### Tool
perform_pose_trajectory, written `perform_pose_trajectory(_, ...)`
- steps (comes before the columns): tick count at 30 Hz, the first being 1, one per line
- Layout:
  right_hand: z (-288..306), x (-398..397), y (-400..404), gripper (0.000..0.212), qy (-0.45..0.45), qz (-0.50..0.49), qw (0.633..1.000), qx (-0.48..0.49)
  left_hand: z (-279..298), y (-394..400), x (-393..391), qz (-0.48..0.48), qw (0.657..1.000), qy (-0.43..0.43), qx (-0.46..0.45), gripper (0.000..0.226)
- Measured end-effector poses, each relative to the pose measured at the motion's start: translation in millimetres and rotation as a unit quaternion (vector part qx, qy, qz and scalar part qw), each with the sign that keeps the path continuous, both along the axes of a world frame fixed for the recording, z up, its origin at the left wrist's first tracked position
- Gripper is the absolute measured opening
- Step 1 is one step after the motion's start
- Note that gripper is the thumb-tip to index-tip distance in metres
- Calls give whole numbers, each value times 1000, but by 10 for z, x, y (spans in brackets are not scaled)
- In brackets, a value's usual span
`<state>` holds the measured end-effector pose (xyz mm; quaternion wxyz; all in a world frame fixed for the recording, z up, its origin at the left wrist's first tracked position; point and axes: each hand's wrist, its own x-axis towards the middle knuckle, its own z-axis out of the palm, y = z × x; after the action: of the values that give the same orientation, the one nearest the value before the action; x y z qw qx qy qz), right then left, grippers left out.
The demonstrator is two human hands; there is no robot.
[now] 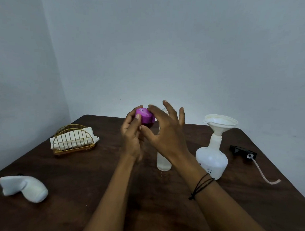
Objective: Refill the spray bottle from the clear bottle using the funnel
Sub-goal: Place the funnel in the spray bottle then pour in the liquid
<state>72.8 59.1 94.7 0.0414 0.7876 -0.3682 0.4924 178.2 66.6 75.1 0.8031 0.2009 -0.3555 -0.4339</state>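
Status, head view. My left hand (131,133) pinches the purple cap (145,117) between thumb and fingertips; the cap is up in the air, well clear of the table (98,178). My right hand (166,132) is loose, fingers spread, index tip at or just beside the cap's far edge; I can't tell if it actually bears on the cap, blur on that side. So: L closed on cap, R open, holding nothing.

Clear bottle (163,160) stands upright on the table, directly behind my right palm and wrist, which hide most of its upper part. Its rim shows faintly above my fingers. Long axis vertical. Liquid visible low in the body.

Spray bottle (212,158) stands to the right of the clear bottle, near but apart, with the funnel (219,123) seated in its neck, bowl tilted slightly toward me. Sprayer head w/ dip tube (244,152) lies further right on the table. Not in play: napkin holder (73,139) far left, white object (24,188) near left.

Step judged: cap is off, pour not yet begun.

Key relation for next move: the clear bottle sits just below and behind the right hand, and the funnel lies on that same side. R hand is nearer both, so R should wrap the bottle mid-body, lift, and tilt rightward over the bowl. L needs to park the cap on the left, out of the pour path.

Risk: funnel is only resting in the neck; a knock from the bottle lip could tip it.
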Motion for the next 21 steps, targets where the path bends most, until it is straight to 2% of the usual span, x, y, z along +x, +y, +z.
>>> perform_pose_trajectory(2,-17,-15,19,65,-1,8,1000,-14,20,-7,68,34,999,16,19,31)
perform_pose_trajectory(4,-69,-53,52,67,-67,19,997,-25,-4,-28,159,97,994,-8,58,20)
perform_pose_trajectory(6,-157,-108,84,68,-149,6,989,-17,-68,-65,256,170,968,-120,138,20)
perform_pose_trajectory(7,-204,-133,94,70,-179,-3,984,2,-118,-91,313,202,937,-212,188,24)
perform_pose_trajectory(8,-255,-155,97,74,-196,-11,980,32,-170,-109,366,223,892,-313,236,28)
perform_pose_trajectory(10,-363,-184,92,83,-192,-17,975,113,-269,-127,445,209,783,-492,318,32)
perform_pose_trajectory(12,-460,-195,83,91,-163,-19,970,181,-337,-109,467,150,691,-599,377,33)
perform_pose_trajectory(14,-532,-202,75,92,-142,-24,964,225,-366,-87,460,114,621,-649,423,39)
perform_pose_trajectory(17,-579,-222,51,84,-150,-30,955,255,-380,-66,458,101,552,-689,458,50)
perform_pose_trajectory(21,-574,-233,7,74,-164,-34,949,268,-392,-55,451,86,533,-695,475,54)
